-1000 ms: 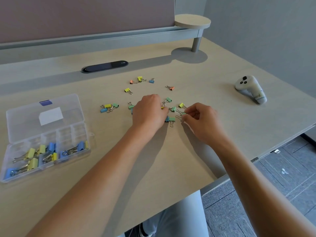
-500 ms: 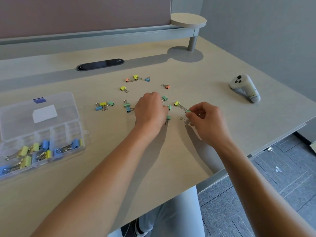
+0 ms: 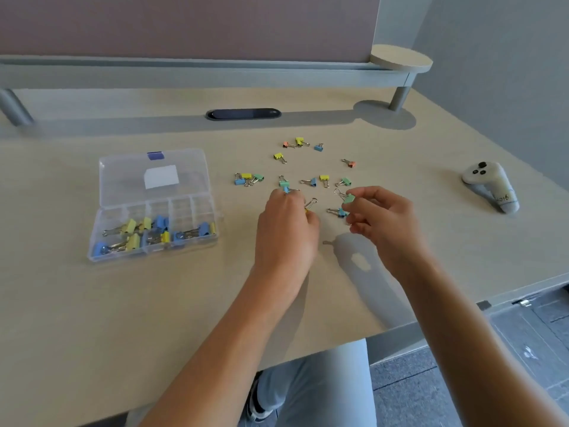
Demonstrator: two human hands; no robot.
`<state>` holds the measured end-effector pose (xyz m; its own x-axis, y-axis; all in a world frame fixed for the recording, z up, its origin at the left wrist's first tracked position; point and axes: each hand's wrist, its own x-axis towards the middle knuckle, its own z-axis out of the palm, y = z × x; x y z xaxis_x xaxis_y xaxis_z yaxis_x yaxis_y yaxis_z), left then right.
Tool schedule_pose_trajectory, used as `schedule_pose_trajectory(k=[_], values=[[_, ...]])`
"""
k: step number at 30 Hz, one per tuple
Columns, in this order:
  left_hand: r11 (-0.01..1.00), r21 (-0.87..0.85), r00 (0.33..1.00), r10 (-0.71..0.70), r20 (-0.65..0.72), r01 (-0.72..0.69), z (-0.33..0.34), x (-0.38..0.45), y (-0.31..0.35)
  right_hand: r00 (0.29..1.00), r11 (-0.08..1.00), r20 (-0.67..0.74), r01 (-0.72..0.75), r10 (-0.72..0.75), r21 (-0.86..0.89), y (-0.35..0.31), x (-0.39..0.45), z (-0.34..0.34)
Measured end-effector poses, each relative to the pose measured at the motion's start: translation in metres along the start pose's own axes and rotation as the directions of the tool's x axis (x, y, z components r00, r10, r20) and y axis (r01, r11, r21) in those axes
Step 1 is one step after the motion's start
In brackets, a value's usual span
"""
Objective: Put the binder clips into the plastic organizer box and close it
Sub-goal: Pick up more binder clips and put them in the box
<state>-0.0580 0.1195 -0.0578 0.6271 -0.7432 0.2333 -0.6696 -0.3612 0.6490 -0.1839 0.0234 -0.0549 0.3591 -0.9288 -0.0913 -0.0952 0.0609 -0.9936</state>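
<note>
Several small coloured binder clips [image 3: 313, 181] lie scattered on the desk beyond my hands. My left hand [image 3: 286, 229] is curled over a few of them, with a blue clip [image 3: 286, 189] at its fingertips and a wire handle sticking out by the thumb. My right hand [image 3: 381, 217] is lifted a little and pinches a green binder clip [image 3: 349, 198]. Another blue clip [image 3: 338, 212] lies just below it. The clear plastic organizer box [image 3: 184, 208] stands open at the left, lid laid back, with several larger yellow and blue clips in its front compartments.
A white handheld controller [image 3: 489, 186] lies at the right of the desk. A black oval cable slot [image 3: 243, 114] sits at the back, below a grey shelf rail with a round wooden stand [image 3: 400, 58]. The desk's front edge runs close to my forearms.
My right hand has risen off the desk with the green clip pinched in it. My left hand has shifted slightly left over the clips. The camera has tilted and turned left.
</note>
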Motion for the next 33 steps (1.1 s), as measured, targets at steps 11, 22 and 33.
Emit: schedule_pose_trajectory(k=[11,22,33], values=[[0.999,-0.041,0.985,0.008,-0.174,-0.015,-0.082,-0.065,-0.089,0.959,0.999,0.283,0.025,-0.018,-0.022,-0.012,-0.017,0.128],[0.999,-0.026,0.938,-0.036,-0.344,0.029,-0.13,-0.079,-0.158,0.897,0.957,0.427,0.217,-0.116,-0.195,-0.018,-0.021,0.225],[0.992,-0.052,0.928,-0.125,-0.351,0.114,-0.152,-0.055,-0.19,0.855,0.814,0.5,0.385,-0.137,-0.435,-0.024,-0.006,0.286]])
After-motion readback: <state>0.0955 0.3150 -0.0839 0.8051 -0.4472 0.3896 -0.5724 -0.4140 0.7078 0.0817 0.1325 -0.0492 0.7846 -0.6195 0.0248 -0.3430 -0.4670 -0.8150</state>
